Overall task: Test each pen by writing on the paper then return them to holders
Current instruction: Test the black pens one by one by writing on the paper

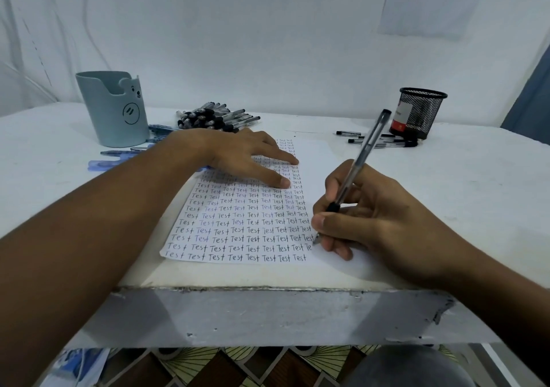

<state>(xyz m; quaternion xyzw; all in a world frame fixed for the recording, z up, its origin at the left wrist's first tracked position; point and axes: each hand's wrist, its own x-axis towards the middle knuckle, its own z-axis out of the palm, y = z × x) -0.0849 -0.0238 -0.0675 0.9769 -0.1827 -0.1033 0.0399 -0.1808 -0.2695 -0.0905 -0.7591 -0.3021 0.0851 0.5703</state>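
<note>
A white paper [238, 232] filled with rows of the word "Test" lies in front of me on the table. My right hand [366, 223] grips a clear black pen [361, 160], its tip touching the paper at the right end of the second-lowest row. My left hand [247, 156] rests flat on the upper part of the sheet, fingers straight. A pale blue bear-faced holder [114, 108] stands at the back left. A black mesh holder [418, 112] stands at the back right.
A pile of black pens [217, 115] lies behind the paper. Blue pens [131, 150] lie beside the blue holder, and a few black pens [384, 141] lie by the mesh holder. The table's chipped front edge [268, 290] is close to me.
</note>
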